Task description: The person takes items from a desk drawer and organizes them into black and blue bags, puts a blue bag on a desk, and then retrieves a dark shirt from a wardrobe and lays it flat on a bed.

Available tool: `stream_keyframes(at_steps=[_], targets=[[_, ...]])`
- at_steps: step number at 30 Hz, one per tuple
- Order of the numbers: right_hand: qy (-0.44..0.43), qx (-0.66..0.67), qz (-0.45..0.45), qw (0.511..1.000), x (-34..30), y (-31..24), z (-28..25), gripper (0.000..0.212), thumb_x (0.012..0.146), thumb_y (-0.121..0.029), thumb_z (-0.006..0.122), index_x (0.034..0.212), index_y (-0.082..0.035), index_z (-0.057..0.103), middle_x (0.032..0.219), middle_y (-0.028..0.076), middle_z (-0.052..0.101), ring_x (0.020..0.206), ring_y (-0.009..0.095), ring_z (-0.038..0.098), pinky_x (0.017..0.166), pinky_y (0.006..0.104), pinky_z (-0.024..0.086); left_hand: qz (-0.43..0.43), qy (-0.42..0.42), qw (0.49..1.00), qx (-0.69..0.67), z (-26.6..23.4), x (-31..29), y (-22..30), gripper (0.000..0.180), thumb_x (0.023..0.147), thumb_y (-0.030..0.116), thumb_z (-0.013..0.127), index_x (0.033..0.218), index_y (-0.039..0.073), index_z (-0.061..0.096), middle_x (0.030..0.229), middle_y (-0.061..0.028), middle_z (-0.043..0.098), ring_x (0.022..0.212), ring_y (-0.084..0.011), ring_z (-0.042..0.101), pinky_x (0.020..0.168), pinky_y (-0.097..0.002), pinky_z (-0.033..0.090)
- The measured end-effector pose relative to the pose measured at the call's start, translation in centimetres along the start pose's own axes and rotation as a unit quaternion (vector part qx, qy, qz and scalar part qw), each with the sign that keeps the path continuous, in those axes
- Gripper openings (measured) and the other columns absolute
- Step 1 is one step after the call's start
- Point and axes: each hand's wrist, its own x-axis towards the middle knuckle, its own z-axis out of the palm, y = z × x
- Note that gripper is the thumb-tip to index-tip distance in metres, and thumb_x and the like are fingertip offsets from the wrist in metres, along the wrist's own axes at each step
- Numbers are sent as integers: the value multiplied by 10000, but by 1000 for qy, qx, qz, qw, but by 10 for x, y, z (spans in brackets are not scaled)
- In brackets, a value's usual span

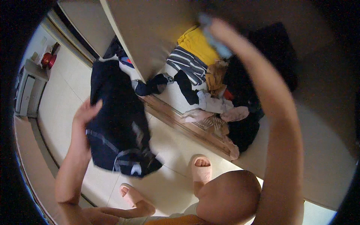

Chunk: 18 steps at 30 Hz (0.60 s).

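My left hand is at the left side of a folded black garment with pale stitching, its thumb over the cloth and the other fingers hidden. The garment is above the tiled floor, in front of the wardrobe opening. Farther off, my right hand reaches into the wardrobe, smeared by motion, with a light blue cloth in its grip. Below that cloth sit a yellow folded garment and a striped navy-and-white one.
Socks and crumpled pale clothes lie along the wooden wardrobe sill. A dark pile of clothes is at the right, inside. A panel divides the wardrobe. A grey cabinet stands far left. My slippered feet are on the floor.
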Motion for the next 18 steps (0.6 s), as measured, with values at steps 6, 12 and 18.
stream_keyframes(at_steps=[6,12,18], targets=[[32,139,-229,963,-112,-74,159,229,764,-208,680,888,-26,615,886,126,615,844,282,583,757,398,453,-12,35,999,22,-64,-17,-22,412,853,153,571,1223,3,469,1036,-75,595,922,-159,575,884,-266,431],[-532,575,148,604,-181,-187,220,752,842,-619,452,1359,-80,356,1411,98,346,1289,209,317,1051,363,274,78,191,978,11,-100,-84,16,424,883,150,530,1280,34,434,1021,-65,575,972,-166,542,932,-269,386],[-497,720,179,450,-145,-241,129,418,823,-172,569,1204,-12,507,1127,139,595,1004,262,589,934,391,436,140,336,902,232,-112,-106,51,492,889,124,515,1359,88,372,937,-36,531,952,-169,514,965,-278,349]])
